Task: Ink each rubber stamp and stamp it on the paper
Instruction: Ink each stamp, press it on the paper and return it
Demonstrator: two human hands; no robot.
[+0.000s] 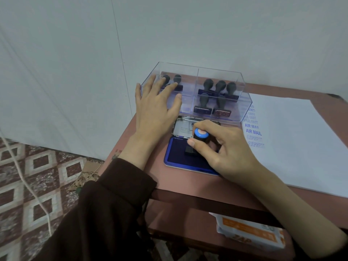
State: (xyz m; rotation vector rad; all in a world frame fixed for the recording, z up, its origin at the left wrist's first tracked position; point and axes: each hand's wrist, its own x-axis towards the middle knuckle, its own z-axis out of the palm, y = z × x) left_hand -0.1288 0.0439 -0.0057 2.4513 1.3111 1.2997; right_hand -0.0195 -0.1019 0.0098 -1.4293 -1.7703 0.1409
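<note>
My right hand point(224, 147) grips a black rubber stamp with a blue cap point(201, 136) and holds its base down on the dark blue ink pad point(180, 157), whose lid stands open behind it. My left hand point(156, 106) lies flat with straight fingers against the left front of a clear plastic organiser box point(243, 95). Several dark-handled stamps point(214, 95) stand in the box's compartments. The white paper point(293, 140) lies to the right and carries a column of blue prints, among them "AIR MAIL" point(253, 131).
The reddish-brown table point(188, 183) stands against a pale wall, its left edge close to my left wrist. On a lower shelf lies an orange-and-white packet point(250, 232). A white cable point(28, 185) runs across the patterned floor at the left.
</note>
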